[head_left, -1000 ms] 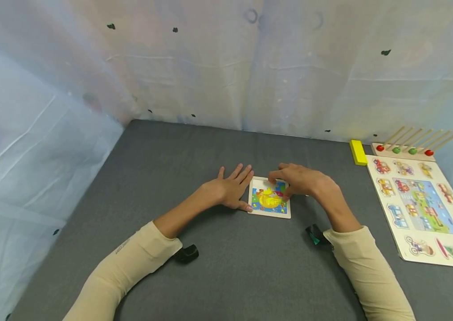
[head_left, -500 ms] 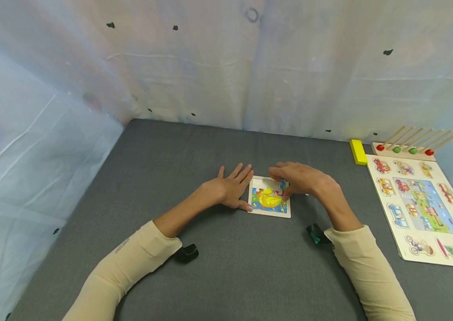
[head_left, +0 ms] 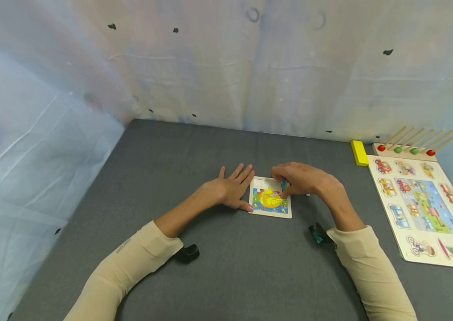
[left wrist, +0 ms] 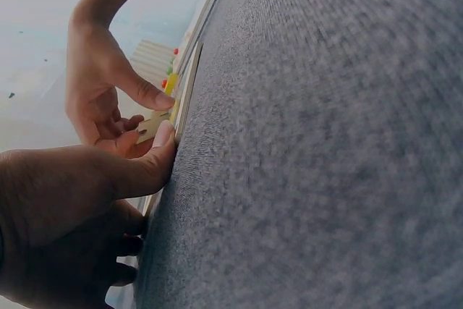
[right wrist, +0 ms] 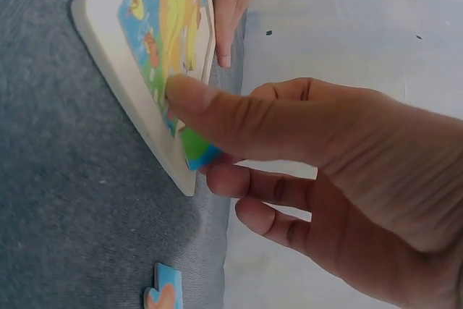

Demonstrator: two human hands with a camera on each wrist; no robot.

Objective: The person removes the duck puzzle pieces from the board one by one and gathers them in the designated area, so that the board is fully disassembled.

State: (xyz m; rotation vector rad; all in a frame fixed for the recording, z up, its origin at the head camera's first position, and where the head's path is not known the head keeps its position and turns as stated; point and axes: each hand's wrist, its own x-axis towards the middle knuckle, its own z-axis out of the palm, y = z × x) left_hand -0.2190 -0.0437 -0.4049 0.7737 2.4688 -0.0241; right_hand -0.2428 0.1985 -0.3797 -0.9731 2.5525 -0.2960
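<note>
A small wooden jigsaw puzzle tray lies flat on the grey table, with a yellow duck picture filling its lower part and pale bare wood along the top. My left hand lies with fingers spread against the tray's left side, thumb at its lower left corner. Over the upper right corner, my right hand pinches a blue and green puzzle piece between thumb and fingers. That piece stands tilted up; its plain wooden back shows in the left wrist view.
A loose blue and orange puzzle piece lies on the table beside the tray. Off to the right are a large picture puzzle board, a yellow block and a rack of wooden pegs with beads. A plastic sheet hangs behind the table.
My right hand has tilted the piece up from the tray's upper right and drawn slightly right, baring more wood there. My left hand has stayed in place.
</note>
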